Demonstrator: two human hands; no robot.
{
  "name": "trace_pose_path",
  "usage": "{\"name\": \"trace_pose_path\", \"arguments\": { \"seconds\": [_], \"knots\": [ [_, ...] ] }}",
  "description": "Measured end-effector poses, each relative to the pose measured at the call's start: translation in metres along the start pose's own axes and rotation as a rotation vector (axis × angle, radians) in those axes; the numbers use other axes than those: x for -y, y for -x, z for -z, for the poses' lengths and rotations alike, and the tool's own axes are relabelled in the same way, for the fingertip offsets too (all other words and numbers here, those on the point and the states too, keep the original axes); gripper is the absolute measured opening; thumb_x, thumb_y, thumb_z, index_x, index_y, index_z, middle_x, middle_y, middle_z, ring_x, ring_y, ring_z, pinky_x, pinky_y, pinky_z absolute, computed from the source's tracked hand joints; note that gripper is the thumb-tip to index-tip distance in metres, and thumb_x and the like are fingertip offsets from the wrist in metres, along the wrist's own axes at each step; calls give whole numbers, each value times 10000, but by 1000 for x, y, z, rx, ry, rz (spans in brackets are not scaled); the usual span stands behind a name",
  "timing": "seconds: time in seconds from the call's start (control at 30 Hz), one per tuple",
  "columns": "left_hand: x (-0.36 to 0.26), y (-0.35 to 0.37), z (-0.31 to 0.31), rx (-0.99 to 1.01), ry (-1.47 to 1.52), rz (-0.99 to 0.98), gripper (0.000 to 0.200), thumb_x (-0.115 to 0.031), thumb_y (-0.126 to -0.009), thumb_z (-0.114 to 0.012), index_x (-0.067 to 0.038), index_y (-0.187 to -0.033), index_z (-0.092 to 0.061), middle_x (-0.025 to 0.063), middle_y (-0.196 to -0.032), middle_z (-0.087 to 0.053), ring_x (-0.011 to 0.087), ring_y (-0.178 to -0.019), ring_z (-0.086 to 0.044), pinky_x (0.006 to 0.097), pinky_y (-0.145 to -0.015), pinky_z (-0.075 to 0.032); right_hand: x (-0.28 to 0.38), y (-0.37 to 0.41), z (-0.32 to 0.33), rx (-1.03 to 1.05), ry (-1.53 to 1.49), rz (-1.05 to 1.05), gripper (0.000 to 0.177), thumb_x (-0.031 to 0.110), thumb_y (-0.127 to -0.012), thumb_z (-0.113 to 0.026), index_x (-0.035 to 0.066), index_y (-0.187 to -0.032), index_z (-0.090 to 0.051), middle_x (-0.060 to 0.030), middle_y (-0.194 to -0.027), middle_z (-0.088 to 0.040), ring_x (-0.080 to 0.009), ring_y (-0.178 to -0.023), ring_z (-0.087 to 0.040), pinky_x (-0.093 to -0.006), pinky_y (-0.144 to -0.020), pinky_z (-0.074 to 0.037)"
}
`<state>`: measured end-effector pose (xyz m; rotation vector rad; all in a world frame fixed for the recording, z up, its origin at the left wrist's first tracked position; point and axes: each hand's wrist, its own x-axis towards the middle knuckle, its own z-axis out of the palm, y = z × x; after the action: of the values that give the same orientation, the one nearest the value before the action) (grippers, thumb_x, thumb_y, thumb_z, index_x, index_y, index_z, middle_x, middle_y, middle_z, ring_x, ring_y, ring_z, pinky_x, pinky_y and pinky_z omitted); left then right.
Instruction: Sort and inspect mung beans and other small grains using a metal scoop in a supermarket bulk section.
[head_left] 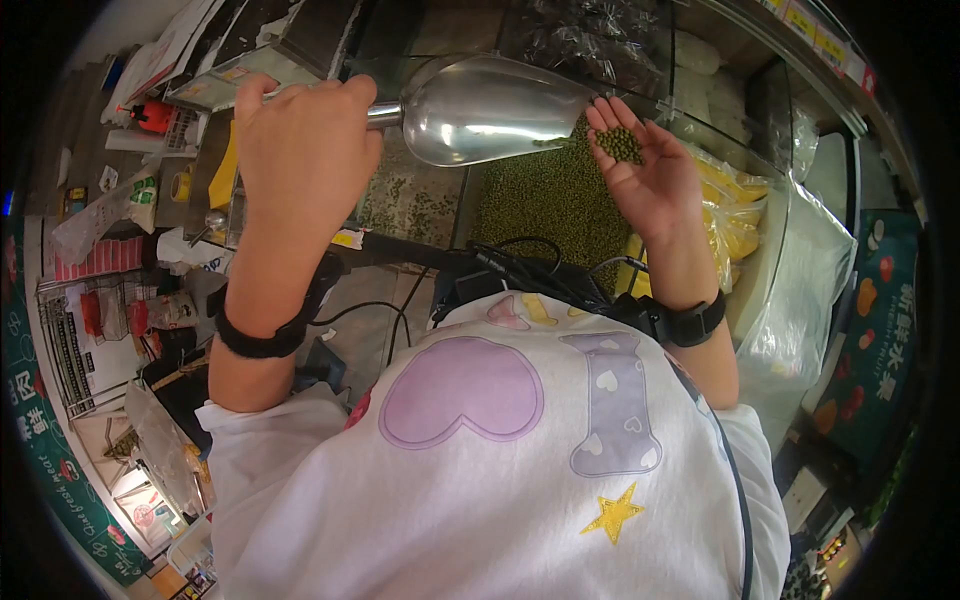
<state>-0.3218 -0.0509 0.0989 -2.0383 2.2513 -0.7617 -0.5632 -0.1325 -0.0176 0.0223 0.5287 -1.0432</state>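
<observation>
My left hand (305, 150) is closed round the handle of a shiny metal scoop (480, 105), whose wide bowl points to the right. A few green beans show near the lower lip of the scoop. My right hand (655, 185) is turned palm up with its fingers stretched out, just right of the scoop's tip. On that palm and fingers rests a small heap of mung beans (620, 146). Beneath the scoop and beside my right hand lies a bin full of mung beans (540, 205).
Left of the bean bin is a compartment with scattered green beans (410, 195). Bags of yellow food (730, 215) and a clear plastic sheet (790, 290) are at the right. Dark packaged goods (580, 40) lie behind the bin. Black cables (400, 320) hang near my body.
</observation>
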Motion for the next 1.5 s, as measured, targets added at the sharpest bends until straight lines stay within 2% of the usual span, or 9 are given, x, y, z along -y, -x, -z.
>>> {"name": "trace_pose_path", "arguments": {
  "seconds": [0.17, 0.23, 0.33, 0.47, 0.53, 0.57, 0.63, 0.87, 1.5],
  "knots": [
    [4, 2, -5, 5, 39, 40, 45, -129, -657, -574, -93, -679, -591, 77, -611, -587, 248, -617, -579, 369, -803, -344, 1, -3, 4, -69, -92, 32, 347, 135, -897, -355, -91, -1132, -474, -228, -1102, -524, -282, -1013, -532, -353, -865, -455],
    [6, 4, -5, 82, 74, 85, 87, -142, -663, -576, -83, -721, -601, 94, -622, -590, 262, -629, -568, 362, -802, -344, 9, -25, 42, 659, -440, -290, 283, 160, -901, -390, -26, -1049, -544, -199, -978, -574, -237, -873, -560, -317, -739, -508],
    [8, 10, -7, 144, 130, 140, 118, -152, -657, -574, -81, -743, -612, 99, -624, -596, 272, -617, -554, 363, -805, -340, 7, -22, 26, 903, -509, -390, 247, 176, -901, -419, 17, -1004, -578, -156, -867, -592, -191, -740, -539, -285, -628, -519],
    [12, 19, -13, 133, 244, 217, 124, -161, -646, -571, -81, -730, -615, 94, -585, -580, 279, -577, -535, 357, -778, -348, 5, -10, 11, 763, -548, -284, 303, 200, -918, -388, 7, -1072, -564, -164, -1020, -593, -243, -916, -567, -350, -784, -512],
    [14, 22, -10, 179, 268, 243, 133, -165, -646, -574, -76, -735, -617, 99, -580, -571, 283, -577, -530, 351, -758, -353, 3, -3, 2, 662, -548, -151, 390, 247, -940, -319, 10, -1190, -503, -171, -1244, -496, -295, -1185, -446, -424, -989, -381],
    [14, 23, -9, 226, 289, 271, 142, -170, -647, -576, -72, -740, -620, 104, -575, -563, 287, -577, -525, 344, -737, -359, 2, -3, 0, 661, -548, -150, 390, 247, -940, -319, 10, -1190, -503, -171, -1244, -496, -295, -1185, -446, -424, -989, -381],
    [13, 26, -8, 272, 327, 302, 145, -172, -648, -578, -66, -737, -619, 108, -576, -560, 289, -570, -520, 337, -724, -357, 1, -4, -2, 727, -587, -122, 465, 286, -953, -237, 13, -1291, -399, -169, -1399, -313, -306, -1337, -213, -460, -1096, -184],
    [-4, 36, -6, 347, 536, 473, 177, -220, -641, -604, -81, -748, -630, 135, -626, -584, 327, -633, -572, 379, -628, -435, 0, -3, -4, 745, -429, -60, 509, 308, -949, -216, 4, -1350, -293, -166, -1431, -246, -295, -1351, -171, -453, -1098, -164],
    [-30, 34, -4, 418, 460, 440, 174, -241, -659, -592, -93, -741, -634, 128, -661, -606, 335, -671, -593, 396, -596, -462, -4, -4, -6, 694, -335, -11, 530, 302, -935, -286, -37, -1342, -293, -173, -1433, -237, -271, -1358, -152, -384, -1106, -161]
  ]
}}
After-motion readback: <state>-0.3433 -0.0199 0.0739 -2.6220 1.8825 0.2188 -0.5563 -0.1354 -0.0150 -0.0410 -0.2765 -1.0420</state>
